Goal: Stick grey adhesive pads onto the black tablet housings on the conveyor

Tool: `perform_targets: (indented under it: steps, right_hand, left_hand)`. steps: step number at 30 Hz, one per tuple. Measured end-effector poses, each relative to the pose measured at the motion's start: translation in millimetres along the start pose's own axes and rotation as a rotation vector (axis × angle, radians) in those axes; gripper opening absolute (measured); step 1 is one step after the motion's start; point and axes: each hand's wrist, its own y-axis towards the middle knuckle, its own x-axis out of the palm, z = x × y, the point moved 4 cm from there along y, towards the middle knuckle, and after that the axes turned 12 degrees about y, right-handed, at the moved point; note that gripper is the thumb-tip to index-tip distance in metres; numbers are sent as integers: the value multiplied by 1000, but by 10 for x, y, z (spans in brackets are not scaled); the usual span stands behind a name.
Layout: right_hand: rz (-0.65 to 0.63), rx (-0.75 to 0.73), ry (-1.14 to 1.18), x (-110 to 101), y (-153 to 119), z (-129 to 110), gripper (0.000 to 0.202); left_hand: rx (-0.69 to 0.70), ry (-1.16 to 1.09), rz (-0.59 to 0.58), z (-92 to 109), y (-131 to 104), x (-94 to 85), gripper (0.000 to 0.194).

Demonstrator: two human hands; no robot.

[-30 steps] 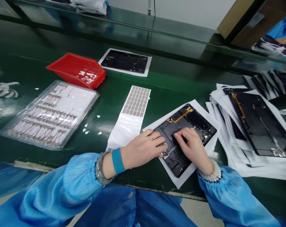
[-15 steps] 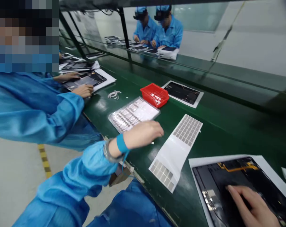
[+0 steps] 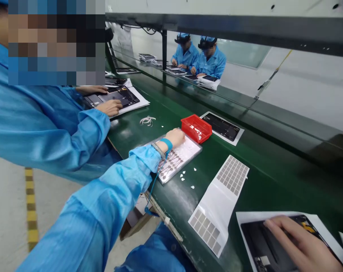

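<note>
My left hand [image 3: 175, 138] is curled over a clear tray [image 3: 194, 152] of small parts with thin leads, its fingertips pointing down and mostly hidden by the back of the hand. A blue strap circles that wrist. My right hand [image 3: 298, 241] is over a black tablet housing [image 3: 256, 238] lying on white paper, thumb and fingers drawn together near the tip. Anything between them is too small to make out. Between the hands lies a white sheet of grey square stickers [image 3: 234, 174], with bare backing in its middle.
A red bin [image 3: 196, 129] with white bits stands behind the tray, beside another tablet housing [image 3: 222, 126] on paper. White dots [image 3: 183, 176] and a coiled white strip [image 3: 147, 121] lie on the green bench. A co-worker's hand [image 3: 110, 107] works at left. A shelf beam [image 3: 230, 32] crosses overhead.
My left hand has moved away from beside the sticker sheet, back onto the tray, uncovering white dots on the bench. My right hand stays over the housing. The view has shifted.
</note>
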Motion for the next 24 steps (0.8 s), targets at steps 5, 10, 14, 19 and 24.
perform_targets:
  steps: [5,10,14,19,24]
  right_hand:
    - [-99,-162,-45,231,364,-675,35]
    - [-24,-278,120,526,797,-1196,34]
    - [-327,-156,343,963,1058,-1360,31]
    - [-521,-112,466,1288,1122,-1412,22]
    - [-403,-140,378,1347,1154,-1437,20]
  left_hand:
    - [39,-117,69,12,-41,-94,22]
    - [243,-298,111,315,-610,-342,14]
    - [341,-491,93,528,-1069,-432,10]
    - [313,-569,243,477,-1234,-376,17]
    - [281,-371,580,458,-1299,-249,24]
